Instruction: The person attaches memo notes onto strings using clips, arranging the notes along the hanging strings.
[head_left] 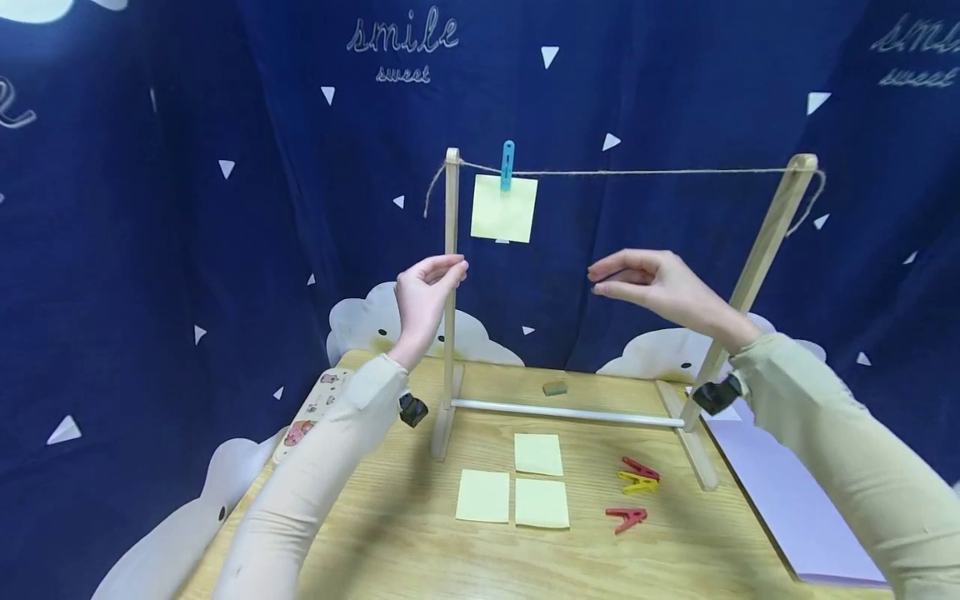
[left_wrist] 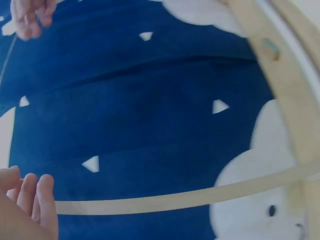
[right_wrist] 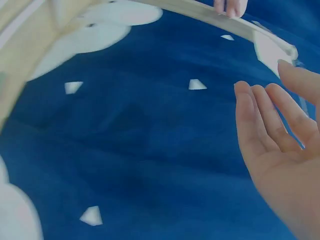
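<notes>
In the head view a pale yellow sticky note [head_left: 502, 212] hangs from a twine line [head_left: 637, 172] by a blue clothespin [head_left: 507, 165]. My left hand [head_left: 423, 296] is raised beside the left wooden post [head_left: 452, 208], below the note and apart from it; its fingers are bent loosely with nothing held. To the right, under the line, my right hand [head_left: 660, 283] hovers with thumb and fingers apart and nothing between them. The right wrist view shows this hand [right_wrist: 280, 135] with relaxed fingers. Three more sticky notes [head_left: 542, 503] lie on the table.
Two red clothespins [head_left: 627, 517] and a yellow clothespin [head_left: 637, 483] lie right of the notes. A white rod [head_left: 570, 412] joins the posts low down, with a small greenish block [head_left: 555, 388] behind it. Purple sheet [head_left: 802, 508] lies at right, patterned case [head_left: 318, 404] at left.
</notes>
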